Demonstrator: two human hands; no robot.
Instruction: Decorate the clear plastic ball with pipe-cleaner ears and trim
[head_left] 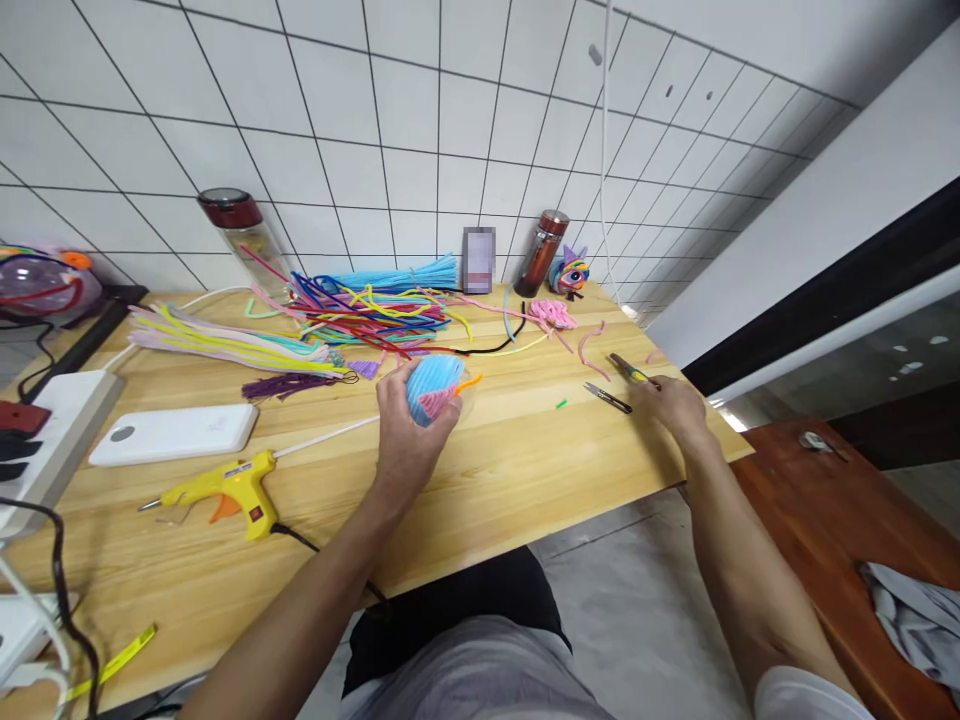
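Wooden tabletop (510,500) against a white tiled wall (420,180). Risks: left thumb slipping could loosen the orange strip (470,381) on the blue-pink ball (433,382); too much squeeze could dent it. Glue gun cord (296,537) could snag on the left forearm (315,590). Careless sweep of the yellow-handled tool (630,368) could knock the snips (609,398). Pose: left hand (416,415) grips the ball over mid-tabletop; right hand (676,410), arm outstretched, curls around the tool's handle.

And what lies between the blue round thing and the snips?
In the head view, a small green piece lies between the blue round thing and the snips.
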